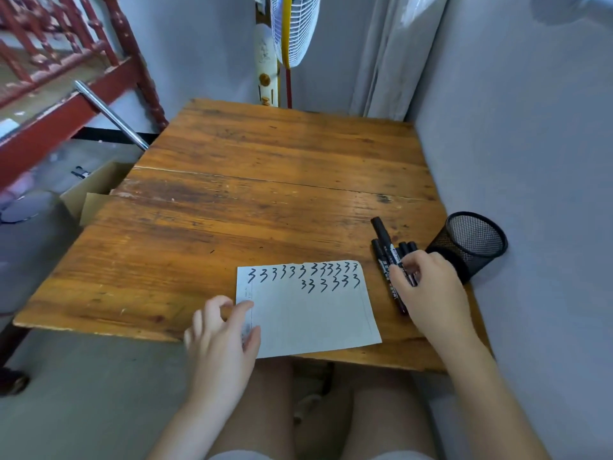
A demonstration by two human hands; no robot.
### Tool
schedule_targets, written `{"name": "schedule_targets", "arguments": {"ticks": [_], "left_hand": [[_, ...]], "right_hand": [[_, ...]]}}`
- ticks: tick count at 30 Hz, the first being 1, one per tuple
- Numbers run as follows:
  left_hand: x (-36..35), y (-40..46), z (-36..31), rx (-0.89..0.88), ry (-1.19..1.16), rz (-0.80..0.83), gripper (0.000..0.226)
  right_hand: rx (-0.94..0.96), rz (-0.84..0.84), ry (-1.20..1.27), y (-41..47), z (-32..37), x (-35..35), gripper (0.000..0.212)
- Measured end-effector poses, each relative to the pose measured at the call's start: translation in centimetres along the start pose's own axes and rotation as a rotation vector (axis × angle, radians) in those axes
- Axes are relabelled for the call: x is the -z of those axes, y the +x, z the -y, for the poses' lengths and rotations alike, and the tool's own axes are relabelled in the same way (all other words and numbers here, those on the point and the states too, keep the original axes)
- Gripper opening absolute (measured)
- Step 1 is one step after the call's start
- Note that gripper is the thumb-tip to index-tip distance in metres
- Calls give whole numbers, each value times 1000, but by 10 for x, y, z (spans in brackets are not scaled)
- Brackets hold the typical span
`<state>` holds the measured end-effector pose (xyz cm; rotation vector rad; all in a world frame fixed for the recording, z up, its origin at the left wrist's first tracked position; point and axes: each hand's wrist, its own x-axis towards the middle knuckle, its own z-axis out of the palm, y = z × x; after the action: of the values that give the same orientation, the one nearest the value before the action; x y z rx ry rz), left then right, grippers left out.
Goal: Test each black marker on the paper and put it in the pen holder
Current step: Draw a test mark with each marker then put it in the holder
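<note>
A white sheet of paper [308, 313] lies near the front edge of a wooden table [265, 180]; two rows of black "3" marks run along its top. My left hand [222, 340] rests on the paper's left edge, fingers apart. Several black markers [386, 257] lie in a bunch to the right of the paper. My right hand [428, 290] lies over the bunch with its fingertips closing on one marker; whether the marker is lifted is hidden. A black mesh pen holder [471, 244] stands tilted at the table's right edge, against the wall; nothing shows inside it.
A grey wall [530, 144] runs close along the table's right side. A white fan [292, 28] stands behind the table. A red wooden frame [66, 78] and a cardboard box [96, 190] are to the left. My bare knees are under the front edge.
</note>
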<state>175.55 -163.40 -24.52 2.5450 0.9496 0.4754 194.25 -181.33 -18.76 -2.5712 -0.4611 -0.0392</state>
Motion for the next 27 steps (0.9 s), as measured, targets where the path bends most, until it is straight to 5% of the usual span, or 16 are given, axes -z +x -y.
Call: {"name": "schedule_targets", "arguments": {"ticks": [6, 10, 15, 20, 25, 27], "left_hand": [[22, 12, -45, -345, -225, 47, 48], [22, 17, -55, -468, -216, 224, 30], [31, 16, -58, -427, -352, 303, 16], [34, 21, -64, -438, -430, 495, 25], [44, 36, -66, -86, -1125, 1048, 40], [49, 41, -72, 14, -1291, 1151, 37]], "right_hand": [[265, 427, 140, -37, 24, 21, 14], [172, 522, 406, -40, 25, 23, 6], [-114, 476, 893, -41, 40, 20, 22], [-55, 597, 951, -44, 65, 1, 37], [-19, 560, 1080, -29, 73, 9, 35], [-12, 488, 1078, -24, 79, 9, 37]]}}
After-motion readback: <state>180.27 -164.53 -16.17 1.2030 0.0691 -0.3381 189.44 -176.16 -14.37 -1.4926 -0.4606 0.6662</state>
